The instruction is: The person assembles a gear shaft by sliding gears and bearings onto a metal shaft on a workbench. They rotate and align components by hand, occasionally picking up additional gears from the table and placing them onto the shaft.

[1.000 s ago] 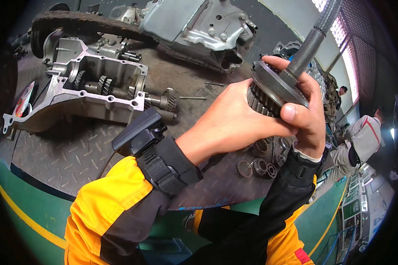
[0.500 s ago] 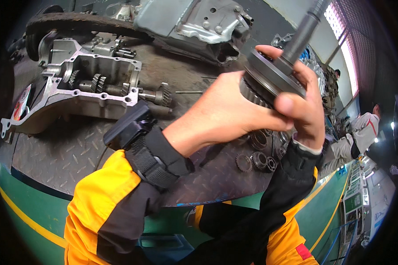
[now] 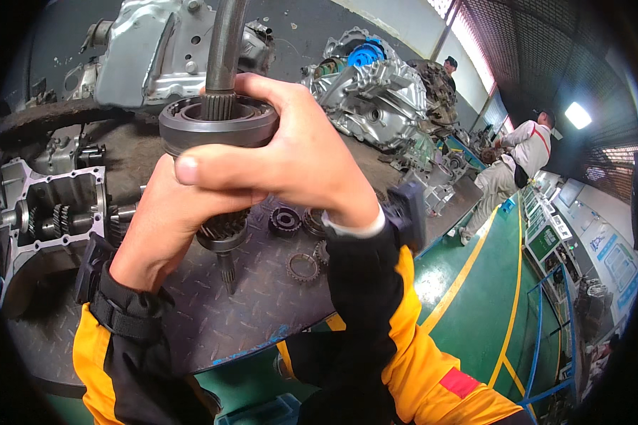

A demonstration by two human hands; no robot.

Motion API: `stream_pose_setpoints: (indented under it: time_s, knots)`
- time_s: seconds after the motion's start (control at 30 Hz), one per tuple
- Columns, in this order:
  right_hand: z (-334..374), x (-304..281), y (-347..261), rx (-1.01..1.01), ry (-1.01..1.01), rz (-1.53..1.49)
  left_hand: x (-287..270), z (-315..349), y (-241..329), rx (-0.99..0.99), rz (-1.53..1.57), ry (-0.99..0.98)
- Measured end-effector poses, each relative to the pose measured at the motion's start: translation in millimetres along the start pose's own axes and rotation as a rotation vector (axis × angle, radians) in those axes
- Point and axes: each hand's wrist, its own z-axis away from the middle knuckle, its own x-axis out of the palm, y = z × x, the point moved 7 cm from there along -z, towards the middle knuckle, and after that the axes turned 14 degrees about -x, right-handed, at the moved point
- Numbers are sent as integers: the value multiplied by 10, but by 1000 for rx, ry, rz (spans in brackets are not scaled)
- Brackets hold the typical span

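Observation:
A transmission shaft (image 3: 225, 57) stands nearly upright in front of me, carried in both hands above the bench. My right hand (image 3: 301, 152) is closed round a wide dark ring (image 3: 220, 133) on the shaft, its thumb lying across the near side. Just below, my left hand (image 3: 164, 212) wraps the shaft from the left; its fingers are partly hidden behind the right hand. Under the hands a toothed gear (image 3: 225, 230) and the splined lower end (image 3: 227, 273) of the shaft show.
A metal bench (image 3: 262, 308) with a tread-plate top bears an opened gearbox housing (image 3: 85, 180) at left. Several loose gears and rings, including a toothed ring (image 3: 303, 267), lie near the shaft. Silver castings (image 3: 376, 106) stand behind. A person (image 3: 521, 152) in light workwear stands farther right.
My view has turned to the right. The shaft, tilted before, is now nearly upright. Both hands keep hold of it, the right hand now more in front.

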Motion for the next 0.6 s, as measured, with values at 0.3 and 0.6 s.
stream_pose_setpoints:
  time_s: [0.3, 0.6]
  knots:
    - [71, -50, 26, 62, -27, -22, 9, 0, 29, 21, -19, -70]
    - [-48, 34, -34, 5, 23, -190, 90, 31, 10, 29, 84, -109]
